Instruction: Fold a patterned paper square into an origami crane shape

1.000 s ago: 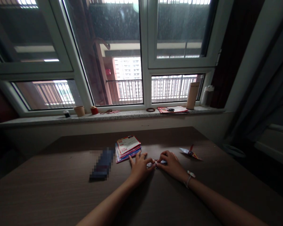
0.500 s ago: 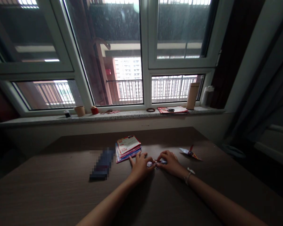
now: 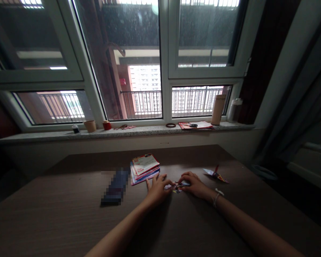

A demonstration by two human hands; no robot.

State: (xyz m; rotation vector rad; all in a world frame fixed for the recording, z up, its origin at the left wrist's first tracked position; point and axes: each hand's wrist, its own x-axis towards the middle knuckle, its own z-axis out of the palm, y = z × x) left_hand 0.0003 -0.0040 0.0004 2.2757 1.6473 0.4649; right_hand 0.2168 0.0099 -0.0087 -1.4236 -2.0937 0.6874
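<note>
A small piece of folded paper (image 3: 177,190), patterned in several colours, lies on the brown table (image 3: 69,221) between my hands. My left hand (image 3: 158,189) grips its left side with thumb and forefinger, the other fingers spread toward a stack of printed paper sheets (image 3: 145,165). On the opposite side, my right hand (image 3: 194,184) has its fingers curled and pinched on the paper. Much of the piece is hidden by my fingers. To the right of my right hand rests a folded paper figure (image 3: 216,174) with pointed ends, rather like an origami crane.
A dark, blurred-out oblong object (image 3: 115,187) lies left of the stack. Behind the table, the windowsill (image 3: 147,132) carries a paper cup (image 3: 90,126), a red spool (image 3: 106,125), a dark ring (image 3: 171,125), scissors (image 3: 193,125) on red-edged papers, a tan flask (image 3: 218,110) and a clear bottle (image 3: 234,110).
My fingers have shifted slightly on the folded paper, and more of its coloured front edge shows. My right wrist has moved a little to the right. The stack and the paper figure stay put.
</note>
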